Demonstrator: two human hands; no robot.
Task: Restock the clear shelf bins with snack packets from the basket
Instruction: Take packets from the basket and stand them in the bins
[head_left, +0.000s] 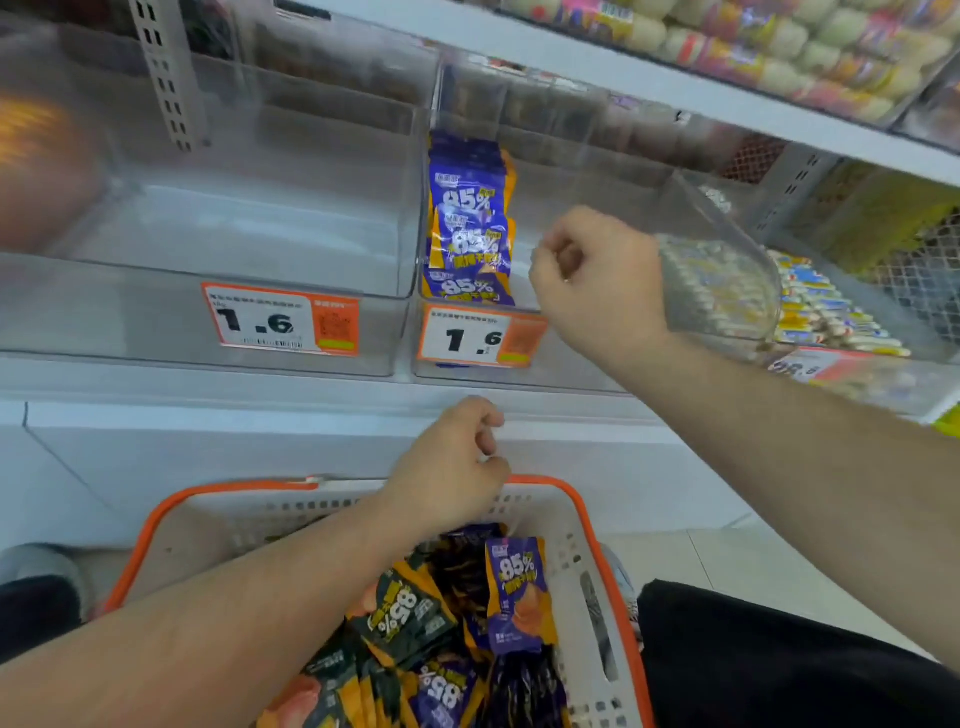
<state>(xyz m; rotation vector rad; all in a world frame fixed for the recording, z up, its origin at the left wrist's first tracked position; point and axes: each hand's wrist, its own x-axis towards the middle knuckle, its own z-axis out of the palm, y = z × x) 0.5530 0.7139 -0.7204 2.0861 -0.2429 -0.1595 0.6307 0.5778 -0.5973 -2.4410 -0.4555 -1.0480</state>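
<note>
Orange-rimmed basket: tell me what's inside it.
The basket holds a loose pile of snack packets: purple ones and dark green ones, both printed 85%. The left forearm covers part of the pile, and lower layers are hidden.

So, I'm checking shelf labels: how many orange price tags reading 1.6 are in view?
2. One tag is on the front of the left clear bin; the other tag is on the middle bin holding purple packets. A third tag at right is partly hidden, unreadable.
</note>
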